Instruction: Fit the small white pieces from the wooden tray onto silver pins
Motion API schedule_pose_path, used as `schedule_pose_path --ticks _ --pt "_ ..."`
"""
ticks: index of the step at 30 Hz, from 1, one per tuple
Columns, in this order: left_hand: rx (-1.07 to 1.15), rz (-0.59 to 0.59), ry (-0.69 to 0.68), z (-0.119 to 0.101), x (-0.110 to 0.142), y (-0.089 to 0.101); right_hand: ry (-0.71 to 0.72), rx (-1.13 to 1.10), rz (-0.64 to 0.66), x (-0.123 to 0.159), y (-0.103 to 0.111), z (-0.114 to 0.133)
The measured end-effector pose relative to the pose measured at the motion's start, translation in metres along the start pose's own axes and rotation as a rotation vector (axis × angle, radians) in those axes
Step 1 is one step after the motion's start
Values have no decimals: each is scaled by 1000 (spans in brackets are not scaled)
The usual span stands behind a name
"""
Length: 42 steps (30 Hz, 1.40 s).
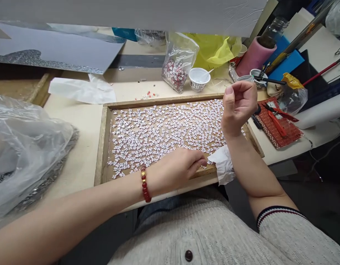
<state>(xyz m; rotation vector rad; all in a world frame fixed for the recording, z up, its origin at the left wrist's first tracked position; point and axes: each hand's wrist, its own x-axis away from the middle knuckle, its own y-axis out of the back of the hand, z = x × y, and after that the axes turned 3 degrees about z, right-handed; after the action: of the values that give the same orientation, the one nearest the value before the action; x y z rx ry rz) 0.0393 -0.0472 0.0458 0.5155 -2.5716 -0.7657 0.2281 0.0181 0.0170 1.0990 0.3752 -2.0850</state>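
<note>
A shallow wooden tray [103, 143] lies in front of me, covered with many small whitish pieces [159, 129] spread loosely over its brown bottom. My left hand [183, 163], with a red bead bracelet [144, 184] at the wrist, is over the tray's front side. Its fingers are curled and closed, and whatever they may hold is hidden. Raised above the tray's right side, my right hand [240, 106] has its fingers bent in and closed; I cannot make out anything in them. A crumpled white tissue [224, 165] hangs over the tray's front rim between my hands.
Behind the tray stand a clear bag [175, 70] of red and white pieces and a white cup [199, 79]. Red-handled pliers [277, 123] rest on a red packet [293, 134] at right. A large plastic bag [29, 147] bulges at left, near white paper [81, 90].
</note>
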Motion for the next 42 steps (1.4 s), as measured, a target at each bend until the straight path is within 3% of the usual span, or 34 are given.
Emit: schedule_pose_path --ticks 4,7,11,14,17,21,27,31,37,42 --pt "-3 80 19 3 11 4 50 74 126 3 1 5" --pt "11 76 35 3 15 7 89 115 220 5 1 9" --pt "125 106 4 -1 10 -2 105 103 182 2 3 14" --pt "344 141 -13 -5 0 -16 113 107 103 -4 7 17" --pt "718 265 154 -11 -9 -30 97 155 36 -8 12 21" --pt "1065 182 304 -20 -19 -41 99 159 -23 -11 16 27" --pt "922 45 309 -26 -15 -40 140 29 -81 -17 18 28" --pt "817 54 332 -23 -8 -40 137 -14 -117 -18 20 27" --pt "996 -11 345 -29 -16 -43 76 18 -100 -15 22 30" --pt "1051 -31 238 -34 -25 -49 92 -5 -96 -15 22 25"
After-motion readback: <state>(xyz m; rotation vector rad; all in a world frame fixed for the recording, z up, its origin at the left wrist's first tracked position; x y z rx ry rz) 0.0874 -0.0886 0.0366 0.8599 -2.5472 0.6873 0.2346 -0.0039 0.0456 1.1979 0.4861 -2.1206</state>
